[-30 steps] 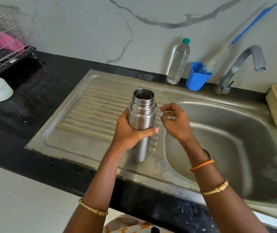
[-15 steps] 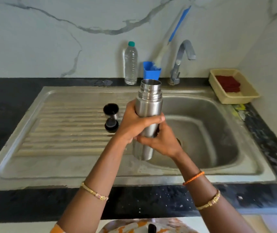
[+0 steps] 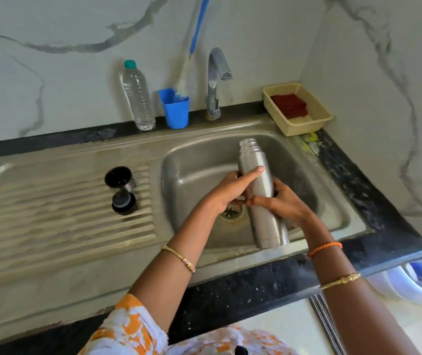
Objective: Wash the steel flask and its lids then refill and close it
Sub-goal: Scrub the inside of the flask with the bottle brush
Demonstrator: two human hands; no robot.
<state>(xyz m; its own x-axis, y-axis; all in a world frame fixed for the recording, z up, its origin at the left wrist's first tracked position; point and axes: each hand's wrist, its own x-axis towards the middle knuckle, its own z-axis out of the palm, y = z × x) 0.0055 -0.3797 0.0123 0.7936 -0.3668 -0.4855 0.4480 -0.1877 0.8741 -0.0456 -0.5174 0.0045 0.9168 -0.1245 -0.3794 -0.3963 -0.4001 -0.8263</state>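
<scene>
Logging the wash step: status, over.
Left hand and right hand both grip the steel flask, open, over the sink. Both lids on the drainboard. Tap dry, nothing blocking.

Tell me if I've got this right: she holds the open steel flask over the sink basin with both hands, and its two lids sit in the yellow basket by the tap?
Not quite. The head view shows the two lids on the ribbed draining board, not in the yellow basket, which holds something dark red. The rest is right: both hands hold the open steel flask over the sink basin.
</scene>
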